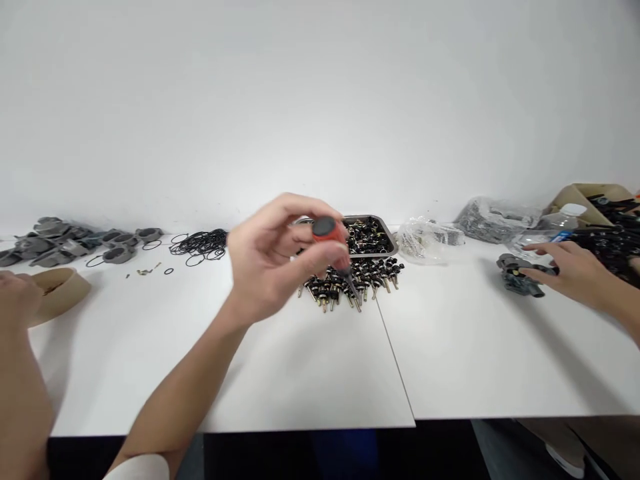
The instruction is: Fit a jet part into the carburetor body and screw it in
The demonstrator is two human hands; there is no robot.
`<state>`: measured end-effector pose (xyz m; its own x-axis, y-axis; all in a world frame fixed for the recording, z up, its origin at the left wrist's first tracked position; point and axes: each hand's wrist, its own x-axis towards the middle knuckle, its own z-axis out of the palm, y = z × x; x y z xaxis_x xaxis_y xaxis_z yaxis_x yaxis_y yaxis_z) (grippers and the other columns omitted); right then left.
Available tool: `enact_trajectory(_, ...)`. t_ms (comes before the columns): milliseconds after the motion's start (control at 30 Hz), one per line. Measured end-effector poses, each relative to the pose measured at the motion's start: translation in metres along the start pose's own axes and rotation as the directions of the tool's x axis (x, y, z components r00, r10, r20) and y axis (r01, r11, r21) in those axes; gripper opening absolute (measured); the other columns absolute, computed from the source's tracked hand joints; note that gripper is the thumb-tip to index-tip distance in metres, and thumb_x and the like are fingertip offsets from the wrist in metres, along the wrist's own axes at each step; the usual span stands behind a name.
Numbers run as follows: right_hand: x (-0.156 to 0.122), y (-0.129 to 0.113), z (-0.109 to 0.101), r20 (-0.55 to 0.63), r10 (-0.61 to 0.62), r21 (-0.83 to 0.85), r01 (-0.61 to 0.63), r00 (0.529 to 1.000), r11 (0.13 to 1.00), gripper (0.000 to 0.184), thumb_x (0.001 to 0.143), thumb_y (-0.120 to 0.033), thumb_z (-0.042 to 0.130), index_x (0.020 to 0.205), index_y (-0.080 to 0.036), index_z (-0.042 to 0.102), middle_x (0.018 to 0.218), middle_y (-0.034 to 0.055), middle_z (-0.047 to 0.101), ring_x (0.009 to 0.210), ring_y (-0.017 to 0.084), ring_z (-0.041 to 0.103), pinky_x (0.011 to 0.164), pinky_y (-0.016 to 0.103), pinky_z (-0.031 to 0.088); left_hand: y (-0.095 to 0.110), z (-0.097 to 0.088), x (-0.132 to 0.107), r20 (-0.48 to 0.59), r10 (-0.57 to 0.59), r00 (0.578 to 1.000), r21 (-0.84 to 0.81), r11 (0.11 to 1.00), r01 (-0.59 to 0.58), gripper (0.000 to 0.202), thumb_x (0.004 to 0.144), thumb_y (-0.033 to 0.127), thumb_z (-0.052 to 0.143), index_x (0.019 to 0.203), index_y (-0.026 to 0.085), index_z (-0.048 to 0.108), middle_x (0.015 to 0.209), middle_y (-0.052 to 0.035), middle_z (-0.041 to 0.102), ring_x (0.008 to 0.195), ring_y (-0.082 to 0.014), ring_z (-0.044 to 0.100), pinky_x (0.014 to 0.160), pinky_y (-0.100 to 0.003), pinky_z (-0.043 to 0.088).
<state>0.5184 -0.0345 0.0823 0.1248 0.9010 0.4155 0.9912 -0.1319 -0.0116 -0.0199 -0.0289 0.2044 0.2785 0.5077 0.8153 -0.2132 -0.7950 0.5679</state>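
Gripping a small screwdriver with a red handle and black end cap [334,235] in the left hand [273,257], above the middle of the white table [300,373], just in front of the wall-side clutter. Curling fingers and thumb tightly around the handle, with the back of the hand facing the camera. Extending the left forearm up from the lower edge, with a white sleeve [136,469] showing at the elbow end.

Tilting the long axis: handle up and to the left, dark shaft running down and right, tip hanging over a heap of small black parts with brass pins [370,275]. Blurring too much to tell whether the tip is touching the heap.

Sitting just behind the heap: shallow metal tray [391,241] holding more of the same parts.

Reaching out far to the right with the right hand [575,267], fingers stretched loosely, tips resting on a dark grey moulded part [517,277], not clenching it.

Lying further out:
- loose black rubber rings [200,243] left of the tray
- grey cast housings [75,241] beyond them
- crumpled clear plastic bags [430,237] right of the tray
- open cardboard box [590,195] in the far right corner

Entering at the left edge: another person's hand [15,300], beside a tan bowl [63,292].
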Motion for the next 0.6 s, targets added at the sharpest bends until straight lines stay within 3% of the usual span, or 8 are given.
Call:
enact_trajectory(67, -0.002, -0.020, 0.001, 0.047, -0.065, 0.157, 0.057, 0.997, 0.986, 0.041, 0.099, -0.054, 0.044, 0.110, -0.018, 0.063, 0.116, 0.0218, 0.065, 0.114, 0.031, 0.057, 0.099, 0.043, 0.041, 0.003, -0.014, 0.006, -0.092, 0.040, 0.995, 0.036, 0.999, -0.037, 0.021, 0.086, 0.018, 0.075, 0.108, 0.018, 0.075, 0.086, -0.0062, 0.073, 0.064, -0.0159, 0.070, 0.045, -0.026, 0.053)
enact_trajectory(133, -0.006, -0.047, 0.001, 0.079, -0.111, 0.257, 0.087, 0.991, 0.962, 0.039, 0.097, -0.051, 0.046, 0.113, -0.019, 0.061, 0.115, 0.0214, 0.064, 0.109, 0.031, 0.058, 0.096, 0.045, 0.043, 0.005, -0.033, 0.003, -0.170, 0.048, 0.984, 0.104, 0.994, -0.031, 0.020, 0.087, 0.016, 0.074, 0.107, 0.017, 0.076, 0.083, -0.0054, 0.073, 0.062, -0.0162, 0.070, 0.047, -0.028, 0.054)
enact_trajectory(233, -0.019, -0.091, 0.002, 0.105, -0.143, 0.394, 0.091, 0.984, 0.915, 0.032, 0.094, -0.046, 0.051, 0.113, -0.022, 0.061, 0.121, 0.0183, 0.064, 0.105, 0.032, 0.061, 0.090, 0.047, 0.047, 0.002, -0.068, -0.026, -0.316, -0.109, 0.943, 0.201, 0.963, 0.179, 0.017, 0.083, 0.020, 0.079, 0.099, 0.017, 0.075, 0.074, -0.0031, 0.074, 0.059, -0.0175, 0.070, 0.056, -0.031, 0.059)
enact_trajectory(267, -0.024, -0.106, 0.002, 0.124, -0.150, 0.432, 0.082, 0.981, 0.898, 0.031, 0.094, -0.046, 0.050, 0.114, -0.023, 0.061, 0.123, 0.0170, 0.064, 0.107, 0.032, 0.061, 0.088, 0.046, 0.048, -0.001, -0.080, -0.043, -0.375, -0.211, 0.903, 0.183, 0.938, 0.295, 0.020, 0.082, 0.023, 0.079, 0.099, 0.016, 0.072, 0.076, -0.0042, 0.075, 0.063, -0.0205, 0.073, 0.065, -0.035, 0.062)
enact_trajectory(333, -0.036, -0.132, 0.002, 0.150, -0.184, 0.496, 0.087, 0.971, 0.864, 0.032, 0.097, -0.046, 0.047, 0.119, -0.027, 0.059, 0.125, 0.0141, 0.062, 0.108, 0.032, 0.062, 0.085, 0.044, 0.051, -0.011, -0.101, -0.085, -0.514, -0.367, 0.775, 0.140, 0.856, 0.498, 0.025, 0.078, 0.030, 0.082, 0.092, 0.015, 0.068, 0.080, -0.0059, 0.076, 0.068, -0.0241, 0.075, 0.078, -0.043, 0.064)
enact_trajectory(400, -0.048, -0.154, 0.001, 0.165, -0.240, 0.550, 0.113, 0.957, 0.828, 0.027, 0.098, -0.040, 0.043, 0.117, -0.028, 0.058, 0.121, 0.0115, 0.062, 0.096, 0.028, 0.064, 0.078, 0.042, 0.053, -0.021, -0.117, -0.128, -0.626, -0.434, 0.648, 0.123, 0.766, 0.631, 0.034, 0.071, 0.035, 0.086, 0.087, 0.015, 0.064, 0.086, -0.0076, 0.076, 0.073, -0.0272, 0.077, 0.083, -0.045, 0.063)
enact_trajectory(500, -0.067, -0.185, -0.016, 0.177, -0.344, 0.585, 0.182, 0.922, 0.790, 0.021, 0.094, -0.024, 0.039, 0.109, -0.029, 0.053, 0.104, 0.0076, 0.062, 0.078, 0.022, 0.063, 0.071, 0.039, 0.054, -0.035, -0.131, -0.178, -0.730, -0.371, 0.575, 0.208, 0.681, 0.703, 0.039, 0.070, 0.038, 0.085, 0.092, 0.014, 0.064, 0.092, -0.0093, 0.076, 0.083, -0.0266, 0.076, 0.086, -0.040, 0.060)
enact_trajectory(600, -0.090, -0.214, -0.057, 0.101, -0.408, 0.623, 0.262, 0.907, 0.737, 0.021, 0.093, -0.022, 0.041, 0.110, -0.032, 0.049, 0.094, 0.0053, 0.061, 0.074, 0.022, 0.063, 0.065, 0.038, 0.055, -0.042, -0.138, -0.200, -0.781, -0.318, 0.538, 0.283, 0.588, 0.758, 0.039, 0.069, 0.042, 0.082, 0.087, 0.015, 0.062, 0.096, -0.0109, 0.074, 0.076, -0.0206, 0.071, 0.069, -0.032, 0.057)
